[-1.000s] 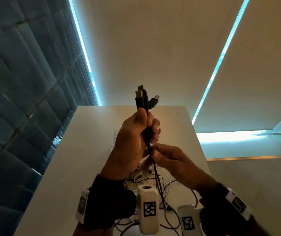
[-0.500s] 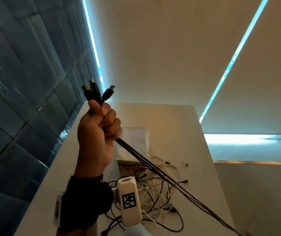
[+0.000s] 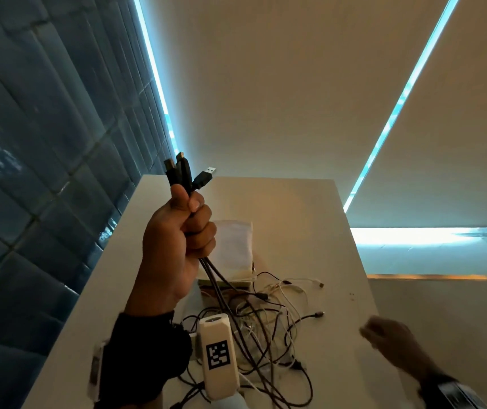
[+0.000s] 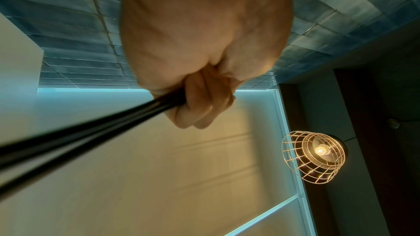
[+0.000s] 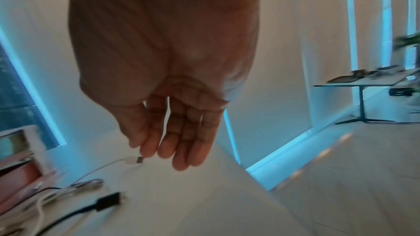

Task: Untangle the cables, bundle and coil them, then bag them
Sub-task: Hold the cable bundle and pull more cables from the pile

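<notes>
Our left hand [image 3: 177,246] is up in the middle of the head picture, fingers curled tight round a bunch of black cables [image 3: 221,293]. Their plugs [image 3: 187,174] stick up out of the top of the fist. A moment ago our right hand was sliding down these same cables and pulling them out straight toward the lower right. Now it has let go. The right hand [image 3: 383,335] sits at the lower right of the picture, off to the side of the pile, and the black cables hang loose again, dropping down into the pile.

In the right wrist picture the fingers [image 5: 179,132] are straight and a bit apart, holding nothing. A white plug [image 5: 135,160] lies on the table [image 3: 310,231] just under them.

The rest of the cables [image 3: 265,326] are still a messy heap of white and black at the bottom middle. The white bag [image 3: 233,246] lies flat just behind the heap.

We think the black ones are now pulled free and gathered. Next we likely coil them. The bag still waits.
</notes>
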Demonstrator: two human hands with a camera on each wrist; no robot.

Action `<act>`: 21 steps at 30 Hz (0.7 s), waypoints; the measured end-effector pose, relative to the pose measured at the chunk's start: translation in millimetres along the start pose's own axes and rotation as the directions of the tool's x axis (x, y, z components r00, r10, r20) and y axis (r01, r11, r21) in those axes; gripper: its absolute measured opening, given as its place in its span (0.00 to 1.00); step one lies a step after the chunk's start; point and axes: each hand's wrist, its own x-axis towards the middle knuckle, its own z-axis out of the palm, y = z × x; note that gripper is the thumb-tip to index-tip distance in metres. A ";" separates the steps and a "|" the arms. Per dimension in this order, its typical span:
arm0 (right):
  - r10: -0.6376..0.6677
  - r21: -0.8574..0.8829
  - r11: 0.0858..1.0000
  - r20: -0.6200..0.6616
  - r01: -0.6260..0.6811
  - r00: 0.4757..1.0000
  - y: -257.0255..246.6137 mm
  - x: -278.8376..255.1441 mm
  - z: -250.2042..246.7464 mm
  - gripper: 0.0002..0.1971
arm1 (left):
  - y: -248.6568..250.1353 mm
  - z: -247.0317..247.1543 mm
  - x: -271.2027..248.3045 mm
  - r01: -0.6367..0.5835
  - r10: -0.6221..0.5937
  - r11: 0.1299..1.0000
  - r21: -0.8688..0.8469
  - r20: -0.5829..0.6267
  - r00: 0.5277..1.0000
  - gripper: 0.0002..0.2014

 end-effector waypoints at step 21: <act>-0.314 -0.007 0.948 -0.167 0.318 0.935 -95.9 77.9 28.2 0.09 | -2.3 -1.1 -11.0 -0.049 0.048 0.989 0.141 0.010 0.999 0.19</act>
